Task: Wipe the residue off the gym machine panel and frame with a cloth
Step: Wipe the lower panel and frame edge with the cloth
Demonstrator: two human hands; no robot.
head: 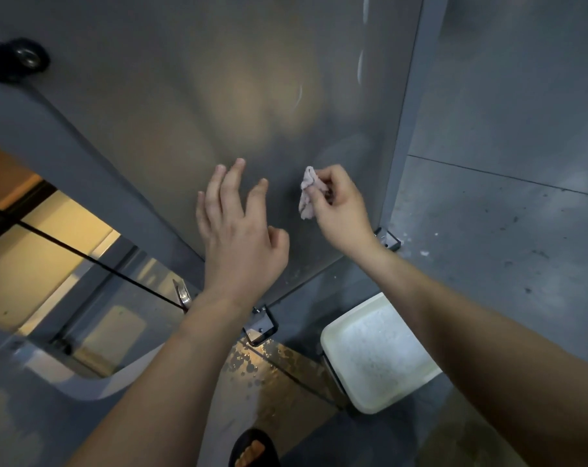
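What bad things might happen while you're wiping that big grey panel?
The floor beneath the panel looks wet, and the sandalled foot stands near it, so slipping seems possible. The white tub sits close by and might get kicked. The left hand seems to touch the panel bare, perhaps leaving smudges where the right hand wipes with the small cloth.

Crumpled fabric cloth [307, 193] — glossy panel [185, 96]
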